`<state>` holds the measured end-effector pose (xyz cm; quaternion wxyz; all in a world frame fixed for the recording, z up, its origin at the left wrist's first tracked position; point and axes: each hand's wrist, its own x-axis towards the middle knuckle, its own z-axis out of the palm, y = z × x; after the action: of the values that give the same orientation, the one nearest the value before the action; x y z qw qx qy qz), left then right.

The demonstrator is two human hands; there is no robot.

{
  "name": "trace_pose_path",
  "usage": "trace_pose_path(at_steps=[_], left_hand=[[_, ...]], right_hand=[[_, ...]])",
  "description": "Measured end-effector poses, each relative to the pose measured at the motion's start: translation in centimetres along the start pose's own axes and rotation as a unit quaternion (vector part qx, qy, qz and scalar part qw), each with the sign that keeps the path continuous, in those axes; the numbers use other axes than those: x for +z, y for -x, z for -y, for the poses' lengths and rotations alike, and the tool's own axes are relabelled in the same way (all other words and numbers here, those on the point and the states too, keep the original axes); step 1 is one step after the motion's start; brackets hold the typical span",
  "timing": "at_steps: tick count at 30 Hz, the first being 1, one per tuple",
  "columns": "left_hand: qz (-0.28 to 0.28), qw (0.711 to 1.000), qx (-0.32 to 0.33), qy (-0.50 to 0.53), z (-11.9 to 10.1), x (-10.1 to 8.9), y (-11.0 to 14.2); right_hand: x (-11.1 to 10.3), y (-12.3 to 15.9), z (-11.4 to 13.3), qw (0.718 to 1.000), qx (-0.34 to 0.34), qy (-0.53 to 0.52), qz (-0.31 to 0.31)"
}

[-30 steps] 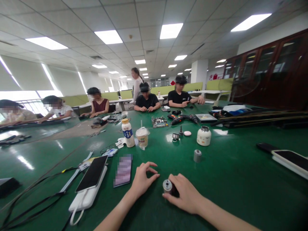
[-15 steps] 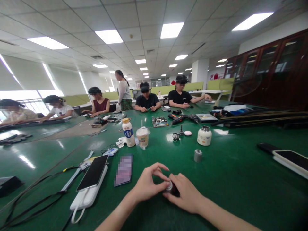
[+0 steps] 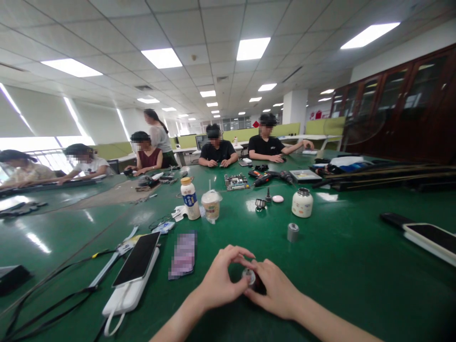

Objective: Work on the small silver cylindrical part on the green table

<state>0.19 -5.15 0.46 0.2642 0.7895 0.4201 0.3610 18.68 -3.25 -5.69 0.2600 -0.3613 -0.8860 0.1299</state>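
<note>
One metal cylinder (image 3: 250, 274) between both hands (image 3: 221, 276) (image 3: 278, 288)

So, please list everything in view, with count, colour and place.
Held cylinder: 1, grey, front centre
Second cylinder: 1, grey, centre right
Jar: 1, cream, right
Bottle: 1, white, centre left
Cup: 1, pale, right of bottle
Phone-like devices: 3, black or purple, both sides
Power bank: 1, white, left
Circuit board: 1, mixed, far centre
Tools: uncounted, mostly dark, far
Cords: uncounted, mostly dark, left
Table: 1, green, throughout
People: 6, mixed clothing, around table
Cabinets: several, brown, right
Left hand: 1, bare, at cylinder
Right hand: 1, bare, around cylinder
</note>
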Motion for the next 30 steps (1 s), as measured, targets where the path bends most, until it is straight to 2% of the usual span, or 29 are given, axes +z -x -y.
trace_pose_path(at_steps=[4,8,12,16,19,26,30], left_hand=[[-0.023,0.999,-0.006,-0.035,-0.13,0.04,-0.21],[-0.012,0.999,-0.015,-0.027,-0.19,0.08,-0.15],[-0.016,1.0,0.007,-0.022,-0.31,0.07,0.05],[-0.036,0.997,-0.02,-0.062,-0.43,-0.1,-0.22],[-0.026,0.997,-0.026,-0.069,-0.41,-0.13,-0.39],[-0.021,0.998,0.009,-0.051,-0.41,0.23,0.11],[-0.027,0.997,-0.014,-0.072,-0.42,0.12,-0.16]], right_hand=[[-0.02,0.09,-0.01,1.0,0.004,-0.003,-0.002],[-0.06,0.03,0.06,1.0,0.014,0.006,-0.001],[-0.12,-0.09,0.07,1.0,-0.001,-0.003,-0.004],[-0.09,-0.09,0.14,1.0,0.005,0.013,0.002],[-0.03,0.0,0.15,1.0,0.006,0.024,0.002],[-0.01,-0.03,-0.13,1.0,-0.008,0.003,-0.007],[-0.07,-0.1,-0.01,1.0,0.006,0.006,-0.002]])
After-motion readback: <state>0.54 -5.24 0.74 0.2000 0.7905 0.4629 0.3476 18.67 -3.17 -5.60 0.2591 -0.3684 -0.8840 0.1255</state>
